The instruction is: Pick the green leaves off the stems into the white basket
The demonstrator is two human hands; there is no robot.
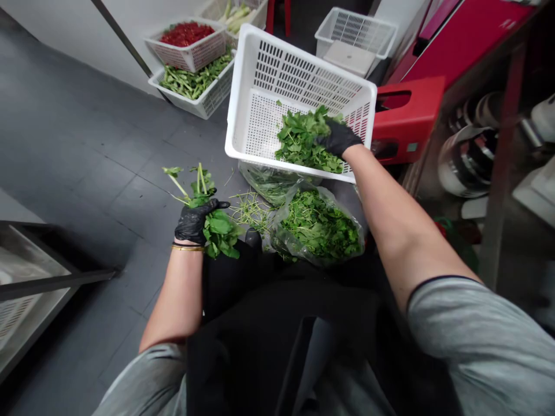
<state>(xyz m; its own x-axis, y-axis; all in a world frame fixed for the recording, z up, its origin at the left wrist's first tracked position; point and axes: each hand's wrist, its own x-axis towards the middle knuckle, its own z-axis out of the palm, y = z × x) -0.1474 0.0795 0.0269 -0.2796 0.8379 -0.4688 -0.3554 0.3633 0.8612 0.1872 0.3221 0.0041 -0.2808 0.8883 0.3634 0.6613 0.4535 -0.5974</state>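
Note:
My left hand (193,222), in a black glove, is closed around a bunch of leafy green stems (212,216) held over the floor. My right hand (338,137), also gloved in black, reaches into a tilted white plastic basket (260,75) and rests on a pile of green leaves (303,141) inside it; its fingers look curled on the leaves. Below the basket lies an open clear plastic bag of greens (321,228), with loose bare stems (251,211) scattered on the floor beside it.
White baskets of red chillies (186,36) and green beans (193,81) stand at the back left. An empty white basket (353,37) sits at the back. A red stool (405,118) props the tilted basket. Metal pots (470,156) are on the right.

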